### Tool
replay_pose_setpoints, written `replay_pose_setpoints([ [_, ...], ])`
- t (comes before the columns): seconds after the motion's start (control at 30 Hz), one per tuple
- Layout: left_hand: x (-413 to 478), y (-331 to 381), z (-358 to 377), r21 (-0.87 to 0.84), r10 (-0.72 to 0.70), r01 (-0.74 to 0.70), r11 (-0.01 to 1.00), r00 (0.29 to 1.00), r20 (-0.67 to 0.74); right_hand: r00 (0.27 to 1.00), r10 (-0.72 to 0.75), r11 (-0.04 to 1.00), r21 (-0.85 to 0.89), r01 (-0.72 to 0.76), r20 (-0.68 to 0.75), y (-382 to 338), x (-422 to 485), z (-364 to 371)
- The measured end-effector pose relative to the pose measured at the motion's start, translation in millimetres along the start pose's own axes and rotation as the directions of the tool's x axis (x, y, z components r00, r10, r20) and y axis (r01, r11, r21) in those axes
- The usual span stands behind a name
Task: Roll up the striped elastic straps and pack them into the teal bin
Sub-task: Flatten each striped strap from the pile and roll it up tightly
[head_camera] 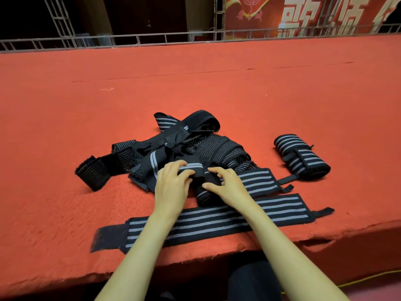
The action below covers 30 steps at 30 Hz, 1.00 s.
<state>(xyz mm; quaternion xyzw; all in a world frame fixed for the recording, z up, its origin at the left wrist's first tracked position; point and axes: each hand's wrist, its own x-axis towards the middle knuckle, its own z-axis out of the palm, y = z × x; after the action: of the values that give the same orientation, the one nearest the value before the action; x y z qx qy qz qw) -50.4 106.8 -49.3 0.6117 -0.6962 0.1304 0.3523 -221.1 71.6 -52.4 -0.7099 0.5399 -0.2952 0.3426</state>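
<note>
1. Strap (217,222), flat: a striped elastic band lying unrolled along the near edge of the red carpeted platform (195,83), beneath both forearms; not yet rolled.
2. Left hand (171,185): fingers curled over the half-rolled strap (205,190), gripping the coil from its left side.
3. Right hand (227,187): fingertips pinching the same coil from the other side; its unrolled tail (258,181) runs flat to the right.
4. Step in hand, as judged: rolling. Keep the tail taut and its edges level with the coil, so the roll stays tight and does not cone. The elastic is likely to spring open if either grip slackens before the end tab is fastened.
5. Tangled pile (184,144): loose straps just beyond the hands, touching the coil; best freed one at a time.
6. Finished roll (301,157): lying apart to the right on the carpet.
7. Teal bin: not in view.
8. Metal railing (152,38) and red banner (282,14): far background.
</note>
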Motion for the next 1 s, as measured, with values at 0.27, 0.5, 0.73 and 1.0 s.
replay_pose_setpoints([
  [0.27, -2.2, -44.6, -17.2, -0.146, -0.196, 0.191, 0.971, 0.980, -0.022, 1.000, 0.019, 1.000, -0.001, -0.019, -0.024, -2.8, 3.3, 0.5],
  [0.5, -33.9, -95.6, -38.5, 0.057, -0.387, 0.383, 0.922, 0.916, 0.107, 0.996, 0.091, 0.994, 0.067, -0.090, -0.020, 5.9, 2.4, -7.9],
  [0.73, -29.9, -62.5, -47.7, -0.151, -0.370, 0.365, 0.919, 0.929, -0.004, 0.994, 0.109, 0.990, 0.086, -0.108, -0.012, 3.2, -1.6, -6.4],
  [1.0, 3.2, 36.1, 2.4, -0.213, -0.348, 0.522, 0.826, 0.770, 0.535, 0.990, 0.131, 0.913, 0.397, -0.096, -0.061, 7.4, -13.1, -7.1],
])
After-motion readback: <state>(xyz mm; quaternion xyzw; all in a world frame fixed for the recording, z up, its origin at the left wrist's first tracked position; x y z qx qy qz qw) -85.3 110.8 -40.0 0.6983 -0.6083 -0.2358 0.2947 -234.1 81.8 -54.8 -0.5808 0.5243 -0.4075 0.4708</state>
